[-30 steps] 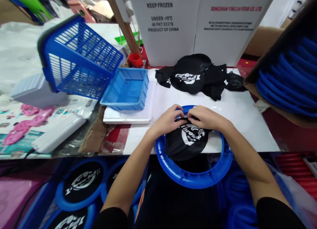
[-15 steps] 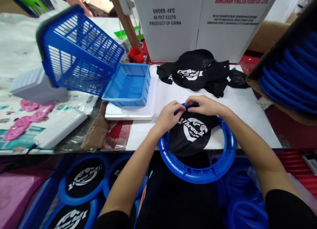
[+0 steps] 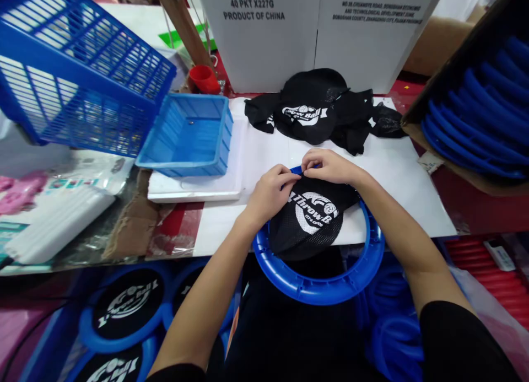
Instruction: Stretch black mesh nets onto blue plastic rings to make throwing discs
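Observation:
A blue plastic ring (image 3: pixel 318 294) is held before me at the table's front edge, its near side overhanging. Black mesh fabric (image 3: pixel 300 238) with a white "Throw Ball" print hangs across the ring's left and far part; the right part of the opening is uncovered. At the far rim, my left hand (image 3: pixel 273 194) is closed, thumb and fingers pinching the fabric's edge against the ring. Just right of it, my right hand (image 3: pixel 328 167) pinches the same edge, fingertips curled over the rim. What lies under the fingertips is partly hidden.
More printed black mesh pieces (image 3: pixel 306 109) lie behind the ring. A light blue bin (image 3: pixel 185 134) and a tilted blue basket (image 3: pixel 82 68) stand left. At right, a carton holds blue rings (image 3: pixel 479 128). Finished-looking discs (image 3: pixel 128 305) sit below the table. A white box (image 3: pixel 264 46) stands behind.
The view has shifted, so the surroundings appear further left and slightly higher. Both hands stay at the far rim, and the right fingers have shifted slightly on the fabric's edge.

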A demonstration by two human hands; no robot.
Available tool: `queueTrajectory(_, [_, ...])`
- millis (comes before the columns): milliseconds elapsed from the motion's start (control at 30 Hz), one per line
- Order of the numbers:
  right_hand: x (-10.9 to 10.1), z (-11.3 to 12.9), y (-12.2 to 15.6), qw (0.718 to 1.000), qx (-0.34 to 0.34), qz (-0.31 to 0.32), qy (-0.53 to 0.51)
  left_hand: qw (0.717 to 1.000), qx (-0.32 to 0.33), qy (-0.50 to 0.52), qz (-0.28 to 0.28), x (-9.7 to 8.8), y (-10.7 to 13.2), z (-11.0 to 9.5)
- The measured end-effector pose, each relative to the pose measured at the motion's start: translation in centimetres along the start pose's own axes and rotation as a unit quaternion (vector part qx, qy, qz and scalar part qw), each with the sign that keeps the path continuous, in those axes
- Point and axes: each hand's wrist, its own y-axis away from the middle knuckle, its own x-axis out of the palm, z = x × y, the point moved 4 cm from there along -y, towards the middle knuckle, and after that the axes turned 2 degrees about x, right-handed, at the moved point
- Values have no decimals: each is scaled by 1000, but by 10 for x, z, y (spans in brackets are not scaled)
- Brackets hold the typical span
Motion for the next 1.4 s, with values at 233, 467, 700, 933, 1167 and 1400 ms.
queueTrajectory(233, [0,0,2,993,-45,-9,105,1000,-14,0,23,-1,-1,-2])
queueTrajectory(467, [2,1,1,991,-39,-25,127,999,-16,-8,27,0,-1,-3])
queueTrajectory(700, [1,1,2,993,-29,-20,111,999,-4,-20,35,1,-1,-4])
queueTrajectory(933, [0,4,4,992,-36,-38,112,998,7,-28,47,1,0,-6])
queueTrajectory(1167, [2,5,3,990,-44,-53,124,999,-2,-28,45,2,0,-5])
queueTrajectory(1400, [1,5,3,990,-38,-49,124,997,-16,-36,70,2,-2,-6])
